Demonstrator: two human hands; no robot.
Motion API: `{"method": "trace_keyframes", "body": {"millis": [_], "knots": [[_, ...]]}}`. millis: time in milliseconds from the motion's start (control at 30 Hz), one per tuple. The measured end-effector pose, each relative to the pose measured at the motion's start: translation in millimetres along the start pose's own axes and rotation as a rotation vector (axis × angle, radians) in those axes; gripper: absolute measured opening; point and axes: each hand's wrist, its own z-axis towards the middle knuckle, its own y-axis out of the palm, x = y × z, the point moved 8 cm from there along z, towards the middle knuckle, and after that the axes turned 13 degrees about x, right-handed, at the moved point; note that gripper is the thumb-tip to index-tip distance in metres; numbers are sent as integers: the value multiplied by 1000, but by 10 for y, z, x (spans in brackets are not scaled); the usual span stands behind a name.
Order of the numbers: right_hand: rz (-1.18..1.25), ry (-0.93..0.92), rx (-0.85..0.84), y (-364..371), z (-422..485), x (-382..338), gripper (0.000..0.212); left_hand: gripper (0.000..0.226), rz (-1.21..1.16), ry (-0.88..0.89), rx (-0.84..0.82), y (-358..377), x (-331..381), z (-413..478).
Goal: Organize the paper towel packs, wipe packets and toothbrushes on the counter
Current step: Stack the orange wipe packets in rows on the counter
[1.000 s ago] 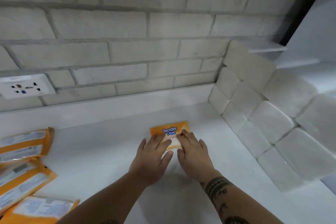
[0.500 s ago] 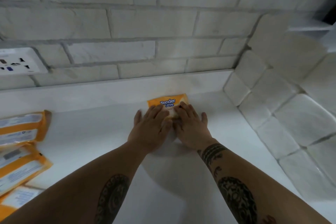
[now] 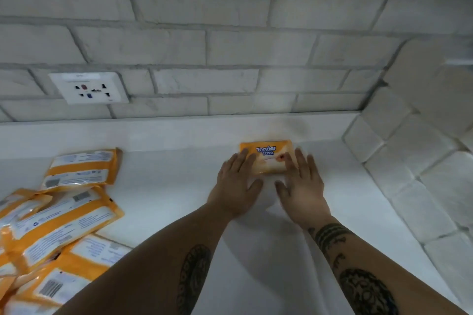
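An orange wipe packet (image 3: 267, 155) printed "Tender Love" lies flat on the white counter (image 3: 166, 186), close to the back ledge. My left hand (image 3: 236, 184) lies flat with straight fingers at the packet's left edge. My right hand (image 3: 302, 184) lies flat at its right edge, fingers spread and a little blurred. Neither hand curls round the packet. A loose heap of several orange wipe packets (image 3: 58, 217) covers the counter's left side, most face down. No paper towel packs or toothbrushes are in view.
A white brick wall (image 3: 230, 46) rises behind the counter with a wall socket (image 3: 89, 87) at the left. A tiled side wall (image 3: 414, 161) closes the right end. A raised ledge (image 3: 179, 130) runs along the back.
The packet has been pushed back toward the ledge. My hands, which covered its near half, have slid apart to its two sides. The camera has turned left, showing more of the heap.
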Motion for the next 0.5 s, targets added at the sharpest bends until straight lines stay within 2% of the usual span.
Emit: {"method": "trace_keyframes", "body": {"millis": [100,167,233,367,500], "knots": [[81,79,96,-155,-266,-122,62,76,-140,-195,-95,-250,-122,-199],[149,77,135,-215,-467,-279,49,60,-126,-204,-215,-470,-145,-329],[251,80,104,-202,-671,-586,37,43,-59,-179,-250,-833,-283,-519],[389,-33,-48,-114,-966,-1485,33,36,79,-170,-197,-1601,-704,-874],[458,-164,-167,-47,-1190,-2500,32,35,155,-255,-94,-2403,-1205,-1293]]}}
